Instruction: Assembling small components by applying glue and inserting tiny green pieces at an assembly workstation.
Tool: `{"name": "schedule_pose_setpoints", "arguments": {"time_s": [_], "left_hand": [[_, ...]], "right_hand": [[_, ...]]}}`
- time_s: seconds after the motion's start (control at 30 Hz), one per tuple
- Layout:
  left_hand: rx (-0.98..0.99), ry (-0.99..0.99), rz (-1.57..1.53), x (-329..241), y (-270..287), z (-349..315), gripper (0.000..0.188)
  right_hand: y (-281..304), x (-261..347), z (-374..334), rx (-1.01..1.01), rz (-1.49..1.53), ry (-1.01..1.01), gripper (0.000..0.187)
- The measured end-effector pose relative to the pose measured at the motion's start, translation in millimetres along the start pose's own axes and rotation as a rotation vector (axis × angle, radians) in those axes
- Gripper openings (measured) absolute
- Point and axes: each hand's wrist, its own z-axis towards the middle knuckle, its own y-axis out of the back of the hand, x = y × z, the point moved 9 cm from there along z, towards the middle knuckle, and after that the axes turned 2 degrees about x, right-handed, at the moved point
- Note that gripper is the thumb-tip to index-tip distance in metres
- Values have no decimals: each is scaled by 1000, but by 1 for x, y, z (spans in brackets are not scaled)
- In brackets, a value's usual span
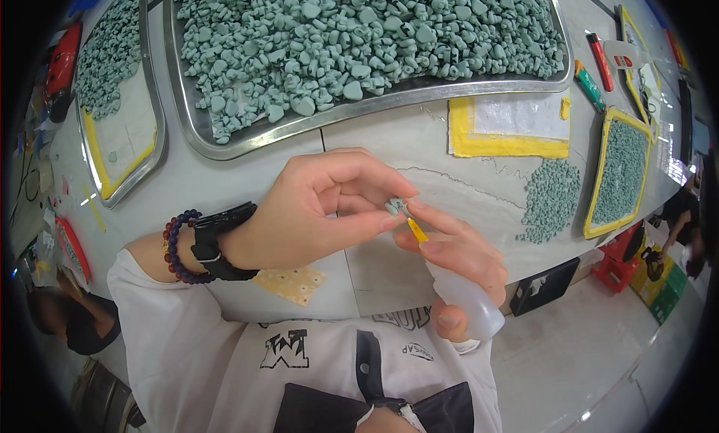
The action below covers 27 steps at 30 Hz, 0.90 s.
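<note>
Between the thumb and fingertips of my left hand [311,201] is a small grey-green piece [394,206], partly covered by the fingers. My right hand [468,264] is closed around a translucent white squeeze bottle [472,309], whose yellow nozzle [417,231] points up at the piece. The nozzle's thin tip is at or very near the piece; whether they touch, I cannot tell. My right index fingertip reaches to the piece's other side. Beyond my hands, a large metal tray [262,138] holds a heap of similar grey-green pieces.
A second metal tray [153,144] stands at the left. On the right, a loose pile of small green bits [553,201] lies by a yellow-edged board [509,146] and a yellow-rimmed tray [586,227]. A green tube [589,87], a red marker-like stick [600,61] and patterned paper [293,285] lie about.
</note>
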Motion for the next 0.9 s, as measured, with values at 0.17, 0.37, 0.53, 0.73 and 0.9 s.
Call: {"name": "schedule_pose_setpoints", "arguments": {"time_s": [0.17, 0.37, 0.53, 0.73, 0.9], "left_hand": [[-6, 23, -13, 3, 0, -1, 30], [-19, 54, -61, 7, 1, -3, 29], [-24, 48, -65, 6, 2, -4, 28], [13, -14, 27, 3, -2, 0, 28], [-86, -37, 52, 4, 6, -2, 27]], "right_hand": [[2, 0, -3, -30, 53, -11, 50], [2, -1, -3, -57, 100, -43, 50], [0, -2, -4, -55, 93, -62, 49], [16, 7, -7, -60, 94, -12, 48], [30, -6, 8, 3, -746, 65, 30]]}}
